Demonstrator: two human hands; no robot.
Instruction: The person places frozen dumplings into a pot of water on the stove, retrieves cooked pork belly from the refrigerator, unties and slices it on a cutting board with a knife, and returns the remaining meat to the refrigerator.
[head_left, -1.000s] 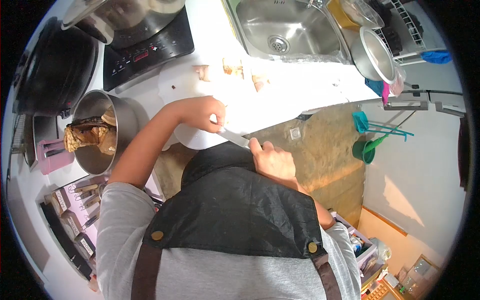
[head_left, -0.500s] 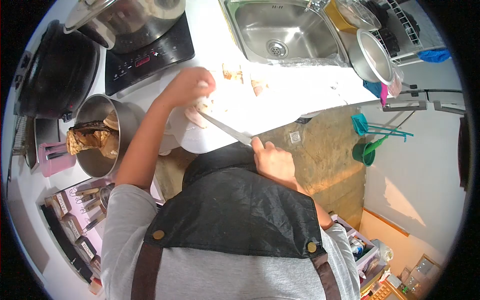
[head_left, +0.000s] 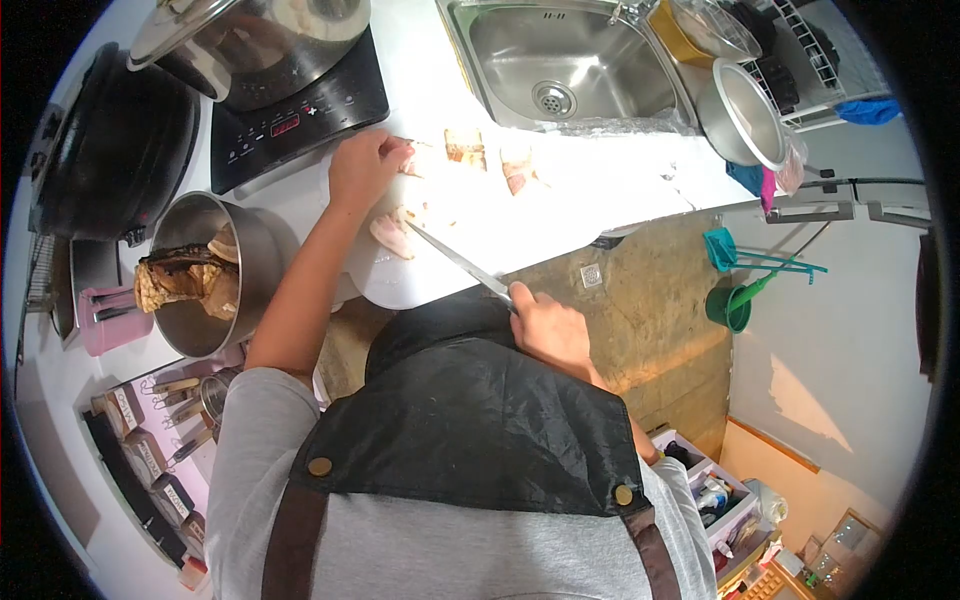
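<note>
My right hand (head_left: 550, 328) grips the handle of a knife (head_left: 462, 263), its blade pointing up and left across the white cutting board (head_left: 385, 285). The blade's tip lies beside a pale slice of meat (head_left: 391, 237) with small scraps around it. Farther up the board, my left hand (head_left: 366, 168) has its fingers pinched at the edge of a piece of meat (head_left: 412, 165); glare washes out part of that piece. To its right lie a browned meat piece (head_left: 464, 148) and a pinkish one (head_left: 517, 170).
A steel pot (head_left: 245, 290) with large browned meat chunks stands at left. Behind it are an induction cooker (head_left: 300, 120) bearing a big pot (head_left: 270, 45), and a black roaster (head_left: 120, 140). A sink (head_left: 570, 60) and a metal bowl (head_left: 740, 115) are at the back.
My left hand has moved slightly up and left, setting the piece of meat down on the surface. The knife and my right hand have barely shifted.
</note>
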